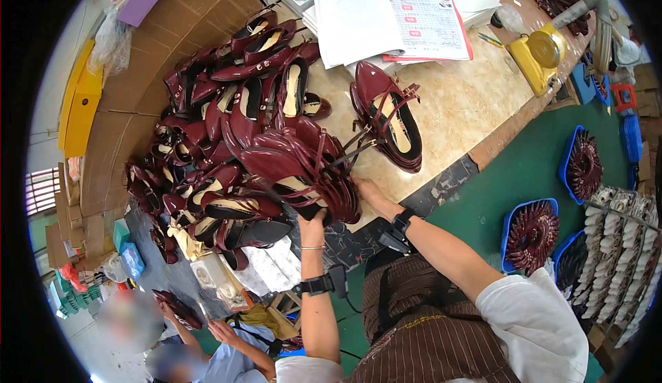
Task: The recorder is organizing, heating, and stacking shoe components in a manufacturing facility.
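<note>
The left hand [312, 222] grips stacked glossy burgundy pointed-toe shoes [295, 164], while the right hand's [372, 193] grip, beside it, cannot be told.

1 nested stack of glossy burgundy shoes [286, 160] with pointed toes, thin buckled straps and pale insoles leans over the right side of the heap of similar shoes [245, 111], toes towards its middle. The left hand [314, 222] grips the heel end; the right hand [370, 195] touches the side away from the heap.
</note>
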